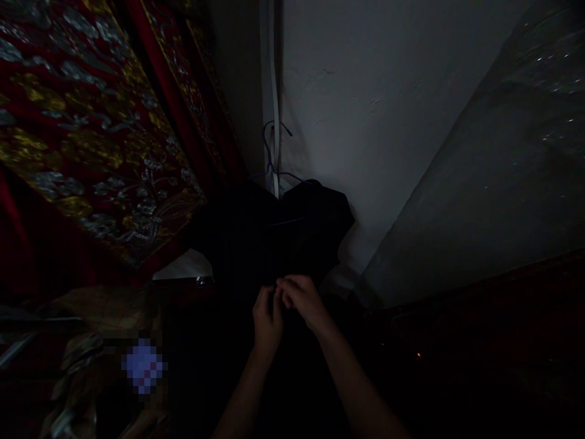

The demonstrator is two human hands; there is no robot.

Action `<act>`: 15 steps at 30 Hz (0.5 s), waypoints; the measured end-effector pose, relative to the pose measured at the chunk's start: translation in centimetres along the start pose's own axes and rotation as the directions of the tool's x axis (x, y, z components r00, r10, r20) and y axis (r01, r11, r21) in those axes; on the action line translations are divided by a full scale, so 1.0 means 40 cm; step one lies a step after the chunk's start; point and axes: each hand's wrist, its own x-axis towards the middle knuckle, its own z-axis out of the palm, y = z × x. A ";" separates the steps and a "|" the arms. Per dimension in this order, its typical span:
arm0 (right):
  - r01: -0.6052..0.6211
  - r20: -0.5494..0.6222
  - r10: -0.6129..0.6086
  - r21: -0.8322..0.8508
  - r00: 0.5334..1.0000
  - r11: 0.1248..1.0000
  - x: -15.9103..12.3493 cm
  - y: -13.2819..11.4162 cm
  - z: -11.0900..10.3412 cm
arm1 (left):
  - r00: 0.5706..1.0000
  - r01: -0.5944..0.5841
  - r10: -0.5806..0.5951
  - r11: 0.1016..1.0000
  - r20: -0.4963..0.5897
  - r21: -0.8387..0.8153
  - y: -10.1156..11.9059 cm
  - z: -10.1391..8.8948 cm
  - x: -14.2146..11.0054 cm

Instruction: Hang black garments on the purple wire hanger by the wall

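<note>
The scene is very dark. A black garment (292, 225) hangs on a thin purple hanger (269, 146) against the white wall. My left hand (266, 320) and my right hand (301, 300) meet at the garment's front, fingers pinched together against the dark cloth. What the fingertips hold is too dark and small to make out. Both forearms reach up from the bottom of the view.
A red cloth with gold and silver embroidery (91, 128) hangs at the left. A white cable strip (274, 91) runs down the wall corner. A grey glittery sheet (503, 171) slants at the right. Crumpled fabric (77, 360) lies at the lower left.
</note>
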 end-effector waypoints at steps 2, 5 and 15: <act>0.024 -0.030 -0.022 0.083 0.999 0.996 0.040 -0.072 -0.006 | 1.000 0.013 -0.013 1.000 0.000 0.026 -0.008 0.002 0.002; 0.159 -0.138 -0.137 0.160 0.981 0.974 0.116 -0.229 -0.018 | 1.000 0.019 -0.020 0.997 0.010 0.074 -0.035 0.001 0.005; 0.461 -0.046 -0.462 -0.026 0.886 0.887 0.148 -0.397 -0.007 | 0.984 -0.163 0.162 0.986 0.078 0.019 0.055 -0.069 0.222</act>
